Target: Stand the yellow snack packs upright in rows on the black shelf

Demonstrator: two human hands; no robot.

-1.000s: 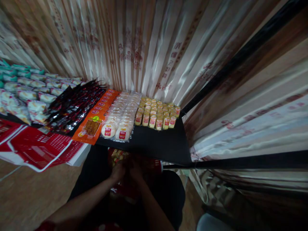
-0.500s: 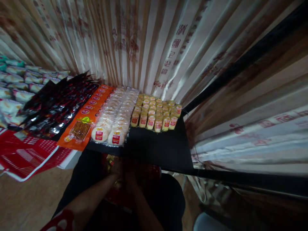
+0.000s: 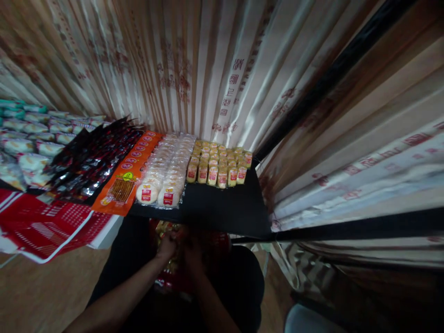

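A shiny red and gold bag (image 3: pixel 166 281) rests in my lap, just below the table edge. My left hand (image 3: pixel 168 245) is closed on its upper part, where gold-coloured pieces or wrapping show around the fingers. Close beside it, my right hand (image 3: pixel 193 252) is at the same bag, but deep shadow hides its fingers. On the black table (image 3: pixel 222 208) ahead stand rows of small yellow-wrapped cakes (image 3: pixel 218 166). Left of them lie two rows of round white crackers (image 3: pixel 169 194) in clear wrappers, then an orange packet (image 3: pixel 121 187) of stick snacks.
Dark red-black packets (image 3: pixel 93 157) and white snack bags (image 3: pixel 34 148) fill the table's left side. A red basket (image 3: pixel 58 231) with a white handle is below them. A pleated curtain (image 3: pixel 194 69) hangs behind; a pale rounded object (image 3: pixel 305 319) is at lower right.
The view has shifted slightly, the curtain and table sliding left on the right side. My left hand has moved a little, and more of the bag's gold part shows around it.
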